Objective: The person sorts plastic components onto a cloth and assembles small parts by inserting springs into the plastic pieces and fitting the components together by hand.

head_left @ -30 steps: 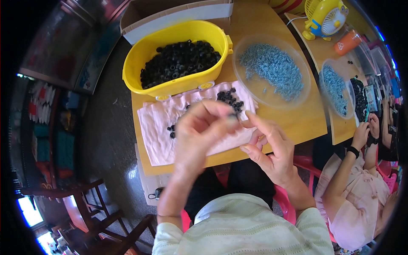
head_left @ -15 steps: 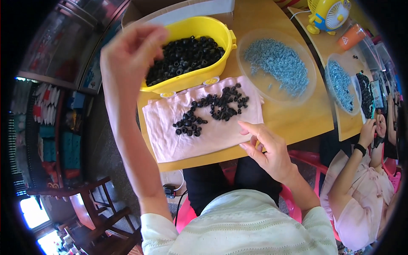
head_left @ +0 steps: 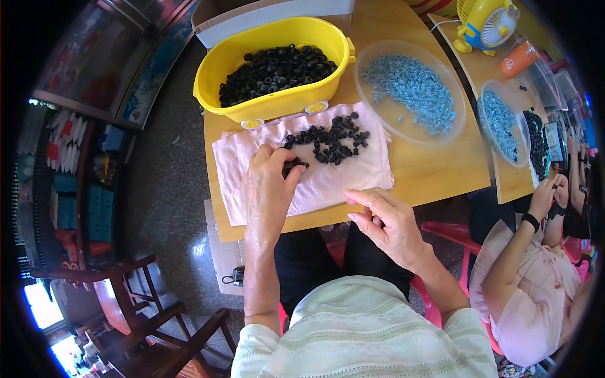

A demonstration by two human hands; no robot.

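Observation:
A pink cloth (head_left: 334, 179) lies on the wooden table (head_left: 441, 170) with a loose heap of small black rings (head_left: 331, 138) on it. My left hand (head_left: 268, 192) rests on the cloth's left part, its fingertips pinching a few black rings at the heap's edge. My right hand (head_left: 387, 220) hovers at the cloth's near right corner, thumb and forefinger pinched together; I cannot see anything between them. Behind the cloth stands a yellow tub (head_left: 217, 75) full of black rings.
A clear round dish (head_left: 372, 101) of small blue-grey parts sits right of the tub. Further right are another such dish (head_left: 501, 120), a yellow toy fan (head_left: 488, 22) and an orange cup (head_left: 520, 60). A person in pink (head_left: 535, 271) works at the right. Wooden chairs (head_left: 145, 315) stand lower left.
My left hand has come down from over the yellow tub onto the cloth and closed on some rings. The right hand has stayed near the cloth's front edge.

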